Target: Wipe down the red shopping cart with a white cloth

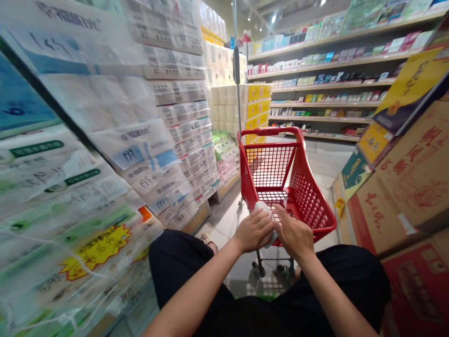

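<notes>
My left hand (254,230) is closed around a crumpled white cloth (264,208), which could also be tissue. Its fingers lie over the cloth, and part of it pokes out above them. Close against it on the right is my right hand (295,234), with index finger and thumb stretched apart near the cloth. The other fingers of that hand are mostly hidden. Both hands are in front of a red plastic shopping cart (310,203), over its near edge. Gridded walls and a red handle at the far end show on the cart, and its basket looks bare.
Wrapped tissue packs (150,154) with handwritten prices are stacked high on the left. Cardboard cartons (410,178) crowd the right side. Behind the cart stand yellow-and-white packs (257,110) and long shelves (315,89) of small boxes. A thin metal pole (236,65) rises near the cart.
</notes>
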Demonstrator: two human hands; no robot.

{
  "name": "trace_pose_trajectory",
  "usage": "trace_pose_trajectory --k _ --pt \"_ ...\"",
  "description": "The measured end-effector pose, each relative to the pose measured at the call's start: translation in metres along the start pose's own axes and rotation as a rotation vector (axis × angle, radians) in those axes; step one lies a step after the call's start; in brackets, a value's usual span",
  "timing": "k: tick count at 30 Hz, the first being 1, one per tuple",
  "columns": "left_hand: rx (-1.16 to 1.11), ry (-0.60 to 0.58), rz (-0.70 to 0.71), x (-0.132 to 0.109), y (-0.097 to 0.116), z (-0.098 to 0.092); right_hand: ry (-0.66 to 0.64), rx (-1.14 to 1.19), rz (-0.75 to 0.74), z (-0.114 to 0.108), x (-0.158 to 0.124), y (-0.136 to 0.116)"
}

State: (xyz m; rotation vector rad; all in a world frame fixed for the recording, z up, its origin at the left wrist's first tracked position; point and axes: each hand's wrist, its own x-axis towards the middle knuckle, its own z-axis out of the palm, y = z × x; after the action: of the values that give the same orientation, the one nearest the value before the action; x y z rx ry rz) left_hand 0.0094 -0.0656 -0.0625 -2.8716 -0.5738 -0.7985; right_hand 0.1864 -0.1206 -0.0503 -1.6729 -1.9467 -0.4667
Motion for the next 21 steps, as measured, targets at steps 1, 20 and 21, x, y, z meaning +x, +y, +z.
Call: trace_pose_trajectory --k 1,20,21 --pt "-0.011 -0.033 0.043 0.001 -0.009 -0.004 -0.011 -0.005 -0.009 0.000 -0.002 0.001" --pt "-0.069 -0.016 -0.257 0.050 -0.131 -0.010 0.020 -0.035 -0.235 0.008 0.000 -0.009" --pt "-0.066 -0.002 -0.247 0.049 -0.124 -0.009 0.034 -0.036 -0.245 0.008 0.001 -0.008"
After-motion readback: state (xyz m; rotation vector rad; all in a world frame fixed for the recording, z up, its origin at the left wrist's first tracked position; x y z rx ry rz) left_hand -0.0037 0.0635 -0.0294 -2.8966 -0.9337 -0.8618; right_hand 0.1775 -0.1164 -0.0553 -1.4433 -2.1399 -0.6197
